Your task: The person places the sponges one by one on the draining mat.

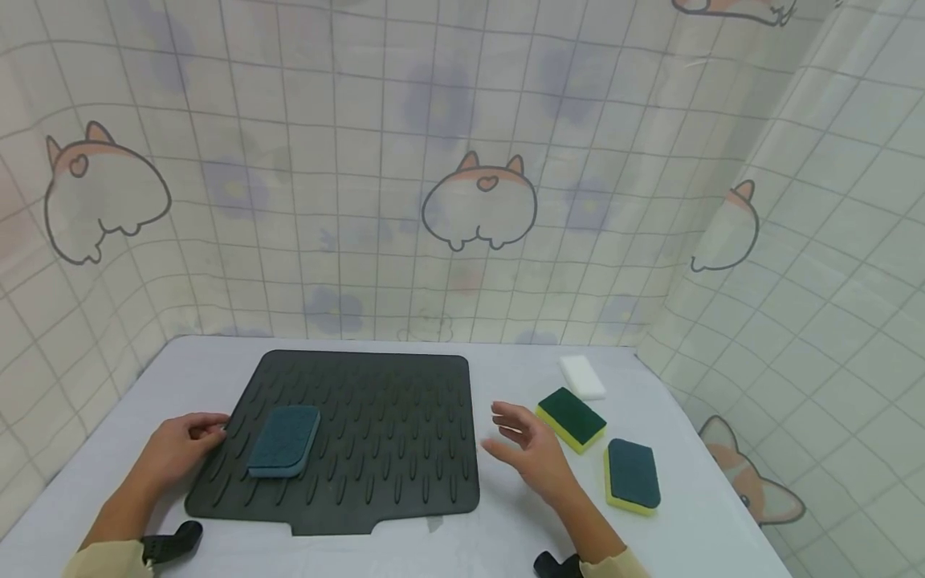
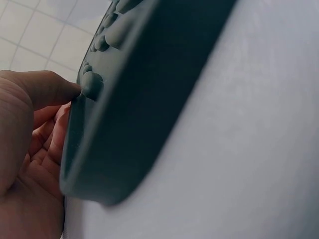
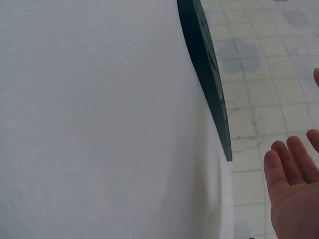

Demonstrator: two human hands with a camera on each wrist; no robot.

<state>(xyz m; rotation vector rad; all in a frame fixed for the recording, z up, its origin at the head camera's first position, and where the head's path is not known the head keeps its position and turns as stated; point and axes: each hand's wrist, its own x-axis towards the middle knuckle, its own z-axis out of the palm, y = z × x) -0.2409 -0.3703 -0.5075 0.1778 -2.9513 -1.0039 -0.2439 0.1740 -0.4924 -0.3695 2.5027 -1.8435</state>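
A dark ridged drying mat (image 1: 390, 433) with a spout-like tab at its front lies on the white table. On its left part rests a dark blue sponge (image 1: 285, 440). My left hand (image 1: 177, 445) pinches the mat's left edge; in the left wrist view, the thumb (image 2: 55, 89) presses the rim beside rounded bumps, and the other fingers are partly hidden behind it. Off the mat's right edge, my right hand (image 1: 535, 453) hovers with fingers spread and relaxed, holding nothing. In the right wrist view its fingers (image 3: 286, 164) are apart from the mat (image 3: 207, 69).
Right of the right hand lie a green-and-yellow sponge (image 1: 571, 419) and a dark-topped yellow sponge (image 1: 632, 475). Behind them is a white sponge-like block (image 1: 581, 377). A checked curtain (image 1: 361, 201) with cartoon animals encloses the table (image 1: 506, 554) at the back and sides.
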